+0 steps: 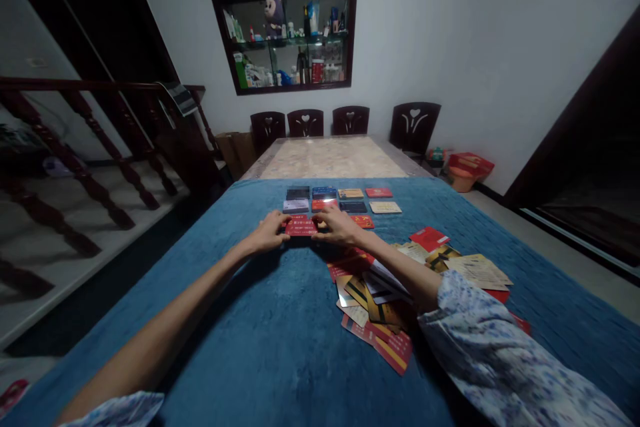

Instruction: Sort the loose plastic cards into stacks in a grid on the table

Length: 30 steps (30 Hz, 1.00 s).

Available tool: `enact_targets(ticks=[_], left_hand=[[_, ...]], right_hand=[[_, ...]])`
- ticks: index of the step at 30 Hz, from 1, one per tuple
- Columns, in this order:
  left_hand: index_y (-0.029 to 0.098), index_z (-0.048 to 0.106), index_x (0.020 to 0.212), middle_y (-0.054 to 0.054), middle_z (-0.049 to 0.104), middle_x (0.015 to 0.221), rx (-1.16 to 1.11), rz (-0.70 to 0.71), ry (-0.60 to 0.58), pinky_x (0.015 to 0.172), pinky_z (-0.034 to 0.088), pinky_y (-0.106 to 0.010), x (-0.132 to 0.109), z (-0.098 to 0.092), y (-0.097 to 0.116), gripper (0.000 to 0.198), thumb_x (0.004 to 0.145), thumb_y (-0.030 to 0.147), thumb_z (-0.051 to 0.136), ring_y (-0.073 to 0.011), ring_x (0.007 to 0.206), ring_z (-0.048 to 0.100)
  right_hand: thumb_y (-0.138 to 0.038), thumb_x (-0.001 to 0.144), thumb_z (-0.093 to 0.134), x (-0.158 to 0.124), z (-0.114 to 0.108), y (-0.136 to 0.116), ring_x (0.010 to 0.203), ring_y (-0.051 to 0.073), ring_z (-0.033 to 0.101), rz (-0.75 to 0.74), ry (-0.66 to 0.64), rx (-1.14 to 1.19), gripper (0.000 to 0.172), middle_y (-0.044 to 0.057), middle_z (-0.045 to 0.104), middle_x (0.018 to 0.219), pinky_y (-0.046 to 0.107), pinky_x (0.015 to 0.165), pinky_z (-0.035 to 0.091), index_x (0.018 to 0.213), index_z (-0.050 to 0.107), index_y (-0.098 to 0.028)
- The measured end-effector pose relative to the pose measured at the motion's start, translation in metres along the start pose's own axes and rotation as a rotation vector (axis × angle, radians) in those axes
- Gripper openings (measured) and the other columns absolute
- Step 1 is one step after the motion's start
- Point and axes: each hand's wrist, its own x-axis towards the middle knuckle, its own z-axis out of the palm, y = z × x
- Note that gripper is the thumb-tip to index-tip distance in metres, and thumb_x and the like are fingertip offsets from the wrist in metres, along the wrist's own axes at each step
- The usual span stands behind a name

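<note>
Fingertips meet on a red card [301,227] lying flat on the blue cloth [260,347], just below the neat rows of cards [345,200] — the left hand [270,232] closes on its left end and the right hand [339,225] on its right end, fingers curled and pinching lightly. It looks thin, light and fairly stiff, probably slick-faced. It would likely be awkward to pry off plush fabric — the short edges seem the best hold. A loose pile of cards [380,307] lies under the right forearm.
</note>
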Motion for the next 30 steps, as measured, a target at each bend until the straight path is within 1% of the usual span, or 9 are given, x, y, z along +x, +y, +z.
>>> enact_targets(ticks=[4,7,10,14,18,21,25,30], left_hand=[[0.02,0.069,0.112,-0.007,0.061,0.107,0.018,-0.013,0.015,0.1,0.049,-0.043,0.009,-0.003,-0.011,0.043,0.069,0.016,0.069,-0.0265,0.106,0.059],[0.019,0.069,0.113,-0.009,0.06,0.11,0.039,-0.042,0.008,0.1,0.05,-0.043,0.013,-0.007,-0.016,0.045,0.068,0.016,0.069,-0.0266,0.106,0.059],[0.019,0.069,0.114,-0.009,0.06,0.111,0.046,-0.05,0.007,0.099,0.05,-0.042,0.016,-0.009,-0.022,0.046,0.068,0.016,0.068,-0.0259,0.105,0.059],[0.019,0.07,0.111,-0.009,0.062,0.109,0.072,-0.049,0.009,0.101,0.049,-0.042,0.023,-0.01,-0.031,0.045,0.066,0.018,0.069,-0.0276,0.107,0.059],[0.017,0.07,0.11,-0.011,0.064,0.111,0.116,-0.044,-0.004,0.097,0.051,-0.039,0.03,-0.008,-0.037,0.045,0.065,0.018,0.068,-0.0281,0.106,0.06],[0.017,0.07,0.109,-0.011,0.066,0.112,0.163,-0.035,-0.028,0.096,0.051,-0.038,0.033,-0.008,-0.037,0.044,0.065,0.019,0.067,-0.0284,0.106,0.061],[0.015,0.07,0.107,-0.01,0.069,0.111,0.221,-0.043,-0.105,0.096,0.05,-0.038,0.034,-0.01,-0.03,0.041,0.067,0.019,0.063,-0.0281,0.104,0.062],[0.014,0.07,0.1,-0.008,0.071,0.102,0.164,-0.062,-0.17,0.086,0.051,-0.032,0.034,-0.012,-0.021,0.036,0.067,0.014,0.058,-0.0243,0.094,0.065]], right_hand=[[-0.05,0.086,0.068,0.014,-0.002,-0.002,0.117,0.031,0.051,0.019,-0.03,-0.05,0.047,0.014,0.061,0.122,0.038,0.085,0.045,0.123,0.065,-0.022],[-0.052,0.086,0.067,0.023,-0.004,-0.006,0.116,0.031,0.052,0.037,-0.052,-0.078,0.049,0.014,0.06,0.124,0.038,0.086,0.045,0.125,0.065,-0.022],[-0.05,0.086,0.068,0.031,-0.005,-0.008,0.117,0.033,0.052,0.035,-0.071,-0.094,0.048,0.015,0.06,0.125,0.04,0.087,0.046,0.124,0.065,-0.023],[-0.048,0.085,0.069,0.045,-0.001,-0.008,0.118,0.034,0.053,0.024,-0.084,-0.117,0.041,0.015,0.063,0.123,0.041,0.088,0.047,0.116,0.069,-0.022],[-0.045,0.084,0.069,0.058,0.002,-0.004,0.111,0.03,0.059,-0.025,-0.096,-0.146,0.036,0.014,0.067,0.118,0.035,0.089,0.046,0.108,0.073,-0.018],[-0.042,0.085,0.068,0.065,0.003,-0.002,0.103,0.026,0.064,-0.043,-0.127,-0.149,0.032,0.012,0.071,0.111,0.029,0.082,0.046,0.104,0.073,-0.017],[-0.041,0.086,0.067,0.07,0.005,-0.001,0.095,0.023,0.068,-0.022,-0.199,-0.144,0.033,0.01,0.074,0.104,0.025,0.074,0.045,0.104,0.073,-0.015],[-0.04,0.083,0.068,0.073,0.007,0.0,0.093,0.022,0.068,-0.02,-0.205,-0.106,0.032,0.008,0.075,0.103,0.023,0.071,0.044,0.103,0.073,-0.016]])
